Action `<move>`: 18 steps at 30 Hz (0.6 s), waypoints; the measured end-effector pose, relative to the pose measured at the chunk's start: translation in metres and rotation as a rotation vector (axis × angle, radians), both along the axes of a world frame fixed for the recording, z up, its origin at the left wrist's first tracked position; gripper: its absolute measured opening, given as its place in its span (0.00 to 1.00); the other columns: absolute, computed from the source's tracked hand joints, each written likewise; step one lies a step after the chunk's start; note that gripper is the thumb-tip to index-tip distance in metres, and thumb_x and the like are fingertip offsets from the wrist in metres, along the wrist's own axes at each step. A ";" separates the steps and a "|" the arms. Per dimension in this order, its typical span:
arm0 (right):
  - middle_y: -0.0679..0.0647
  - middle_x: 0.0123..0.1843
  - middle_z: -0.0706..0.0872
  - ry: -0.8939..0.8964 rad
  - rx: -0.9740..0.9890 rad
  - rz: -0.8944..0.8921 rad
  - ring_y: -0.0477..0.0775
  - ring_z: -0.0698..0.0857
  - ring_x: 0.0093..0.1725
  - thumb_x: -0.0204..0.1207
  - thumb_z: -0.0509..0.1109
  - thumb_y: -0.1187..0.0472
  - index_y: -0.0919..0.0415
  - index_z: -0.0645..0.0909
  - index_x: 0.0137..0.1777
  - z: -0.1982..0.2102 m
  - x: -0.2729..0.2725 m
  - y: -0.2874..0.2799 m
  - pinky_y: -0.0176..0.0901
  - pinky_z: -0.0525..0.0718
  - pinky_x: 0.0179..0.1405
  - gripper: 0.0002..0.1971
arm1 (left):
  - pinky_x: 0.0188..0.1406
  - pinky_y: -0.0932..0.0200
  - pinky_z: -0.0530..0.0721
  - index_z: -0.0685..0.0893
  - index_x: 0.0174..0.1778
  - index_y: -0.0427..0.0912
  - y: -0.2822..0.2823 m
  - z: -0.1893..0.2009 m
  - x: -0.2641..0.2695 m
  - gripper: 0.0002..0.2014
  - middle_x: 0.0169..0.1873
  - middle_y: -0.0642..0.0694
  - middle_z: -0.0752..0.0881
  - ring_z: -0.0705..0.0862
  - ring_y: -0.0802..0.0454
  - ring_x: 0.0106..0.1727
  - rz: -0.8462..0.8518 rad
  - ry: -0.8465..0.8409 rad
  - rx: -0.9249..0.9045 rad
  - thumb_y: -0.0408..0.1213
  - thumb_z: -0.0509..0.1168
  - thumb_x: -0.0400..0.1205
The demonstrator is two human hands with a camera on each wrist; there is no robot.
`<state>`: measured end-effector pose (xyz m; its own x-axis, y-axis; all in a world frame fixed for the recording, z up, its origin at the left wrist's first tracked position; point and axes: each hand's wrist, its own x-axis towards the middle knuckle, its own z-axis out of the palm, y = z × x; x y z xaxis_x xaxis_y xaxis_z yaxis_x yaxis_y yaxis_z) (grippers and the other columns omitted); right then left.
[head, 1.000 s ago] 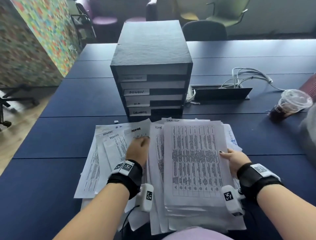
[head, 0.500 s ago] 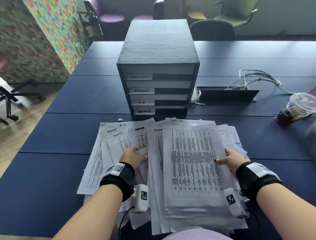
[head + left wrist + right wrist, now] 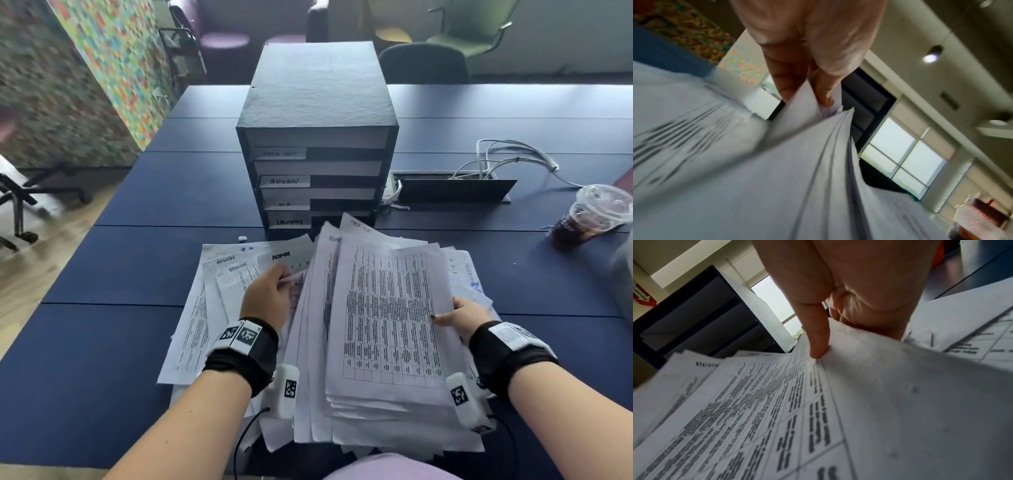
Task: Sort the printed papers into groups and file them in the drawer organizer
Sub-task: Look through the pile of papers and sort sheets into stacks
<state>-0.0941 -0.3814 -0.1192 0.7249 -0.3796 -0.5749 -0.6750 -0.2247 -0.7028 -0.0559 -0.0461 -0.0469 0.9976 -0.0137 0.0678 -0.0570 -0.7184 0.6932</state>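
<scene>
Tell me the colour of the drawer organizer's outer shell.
The boxy drawer organizer has a black, slightly textured shell; the head view shows it best.

A: What carries it all?

B: A dark blue table, made of joined panels, filling most of the head view.

A: And on it?

B: At centre, the black organizer, its labelled drawers facing the viewer. Just below it, spread papers lie flat, lower centre. A tiny white bit sits near the organizer's lower left corner.

A: The right side?

B: A cable box with white cables beside the organizer, and a lidded cup of dark drink at the right edge.
</scene>
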 end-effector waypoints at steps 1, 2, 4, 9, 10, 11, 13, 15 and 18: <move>0.63 0.49 0.87 -0.007 -0.012 0.004 0.65 0.85 0.52 0.68 0.76 0.72 0.66 0.82 0.53 0.000 0.000 -0.001 0.57 0.82 0.59 0.14 | 0.29 0.65 0.68 0.77 0.39 0.41 -0.001 0.006 0.001 0.07 0.31 0.49 0.80 0.76 0.48 0.32 -0.018 -0.077 0.008 0.26 0.62 0.79; 0.63 0.48 0.86 -0.017 -0.016 -0.001 0.64 0.85 0.51 0.69 0.75 0.72 0.67 0.82 0.56 -0.001 0.000 0.000 0.54 0.83 0.56 0.15 | 0.32 0.62 0.70 0.80 0.40 0.39 -0.002 0.012 0.002 0.05 0.32 0.48 0.81 0.77 0.47 0.33 -0.013 -0.139 0.000 0.26 0.63 0.79; 0.62 0.48 0.85 -0.029 -0.031 -0.021 0.62 0.83 0.48 0.70 0.74 0.72 0.68 0.81 0.57 -0.002 0.000 0.001 0.47 0.81 0.48 0.15 | 0.34 0.63 0.73 0.82 0.40 0.37 -0.002 0.024 0.005 0.04 0.32 0.46 0.83 0.79 0.46 0.34 0.028 -0.248 -0.040 0.26 0.65 0.79; 0.67 0.53 0.86 0.006 -0.052 -0.034 0.65 0.84 0.54 0.69 0.75 0.73 0.70 0.80 0.59 -0.006 0.001 0.000 0.58 0.80 0.62 0.18 | 0.36 0.80 0.71 0.81 0.41 0.38 0.008 0.050 0.014 0.08 0.37 0.50 0.84 0.79 0.55 0.38 0.045 -0.402 -0.108 0.20 0.63 0.77; 0.67 0.54 0.86 0.014 -0.059 -0.031 0.66 0.84 0.55 0.68 0.75 0.73 0.70 0.80 0.59 -0.007 0.002 0.000 0.60 0.79 0.64 0.18 | 0.37 0.83 0.69 0.81 0.41 0.37 0.011 0.055 0.016 0.08 0.38 0.49 0.84 0.78 0.57 0.38 0.040 -0.419 -0.095 0.20 0.62 0.77; 0.67 0.54 0.86 0.018 -0.067 -0.026 0.67 0.84 0.56 0.68 0.75 0.73 0.71 0.80 0.59 -0.007 0.002 0.000 0.61 0.79 0.65 0.18 | 0.38 0.85 0.69 0.81 0.41 0.36 0.014 0.059 0.017 0.08 0.40 0.48 0.85 0.77 0.60 0.39 0.043 -0.440 -0.085 0.19 0.62 0.77; 0.67 0.55 0.86 0.025 -0.074 -0.023 0.68 0.84 0.57 0.68 0.75 0.73 0.71 0.80 0.59 -0.008 0.003 -0.001 0.62 0.79 0.65 0.18 | 0.38 0.85 0.68 0.80 0.41 0.35 0.021 0.068 0.020 0.07 0.41 0.46 0.85 0.74 0.63 0.39 0.075 -0.482 -0.096 0.20 0.61 0.77; 0.67 0.55 0.86 0.026 -0.078 -0.021 0.68 0.84 0.57 0.68 0.76 0.72 0.71 0.80 0.59 -0.008 0.003 -0.001 0.62 0.79 0.64 0.18 | 0.37 0.81 0.67 0.80 0.42 0.35 0.032 0.075 0.026 0.04 0.41 0.46 0.84 0.74 0.64 0.39 0.138 -0.512 -0.127 0.24 0.62 0.80; 0.67 0.55 0.86 0.030 -0.083 -0.013 0.67 0.84 0.57 0.68 0.76 0.70 0.70 0.80 0.59 -0.010 0.003 -0.002 0.62 0.79 0.64 0.19 | 0.40 0.75 0.70 0.80 0.44 0.36 0.047 0.086 0.033 0.03 0.42 0.49 0.83 0.77 0.60 0.42 0.190 -0.572 -0.142 0.29 0.62 0.82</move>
<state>-0.0913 -0.3838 -0.1291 0.7023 -0.4360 -0.5628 -0.6990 -0.2723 -0.6613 -0.0232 0.0011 0.0388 0.7868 0.2087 0.5809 -0.3285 -0.6552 0.6803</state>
